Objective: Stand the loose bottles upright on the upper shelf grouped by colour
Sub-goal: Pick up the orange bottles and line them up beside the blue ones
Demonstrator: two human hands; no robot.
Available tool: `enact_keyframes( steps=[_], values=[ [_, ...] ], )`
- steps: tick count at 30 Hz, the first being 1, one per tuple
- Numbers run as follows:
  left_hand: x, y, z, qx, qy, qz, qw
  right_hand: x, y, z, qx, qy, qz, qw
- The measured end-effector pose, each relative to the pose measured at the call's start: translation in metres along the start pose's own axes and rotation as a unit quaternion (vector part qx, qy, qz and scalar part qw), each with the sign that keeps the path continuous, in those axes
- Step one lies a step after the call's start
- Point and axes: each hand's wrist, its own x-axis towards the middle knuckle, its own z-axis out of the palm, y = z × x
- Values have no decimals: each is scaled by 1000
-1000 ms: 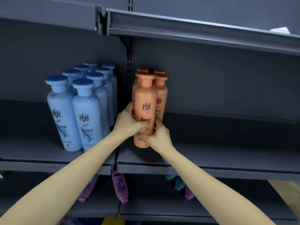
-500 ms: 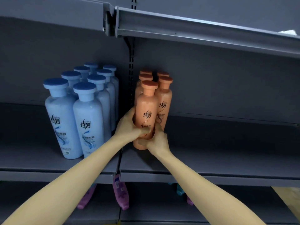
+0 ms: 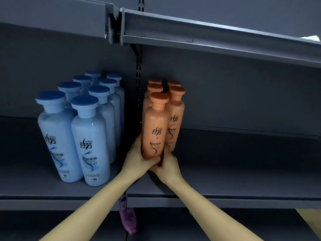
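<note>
An orange bottle stands upright at the front of a group of orange bottles on the upper shelf. My left hand grips its lower left side, thumb across the base. My right hand holds its lower right side from below. The bottle's base is hidden by my fingers. To the left stands a group of several blue bottles, upright in rows.
A purple bottle lies on the lower shelf, just below the upper shelf's front edge. Another shelf overhangs above. A slotted upright post runs between the blue and orange groups. Bare shelf surface extends to the right of the orange bottles.
Both hands have pushed the orange bottle back against the other orange bottles and slid lower on it. The camera has moved closer and tilted up.
</note>
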Motion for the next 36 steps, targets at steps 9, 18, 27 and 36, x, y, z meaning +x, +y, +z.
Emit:
enact_keyframes(
  steps=[9,18,27,36],
  values=[
    [8,-2,1,5,-8,-20,1000,11,-2,6,-41,11,-2,999],
    [12,-2,-2,-6,-13,-27,1000,17,0,12,-44,12,1,999],
    [13,-1,-3,-1,-16,-29,999,20,1,14,-52,15,-5,999],
    [13,-3,-3,-4,-29,-29,999,20,4,17,-73,14,5,997]
  ],
)
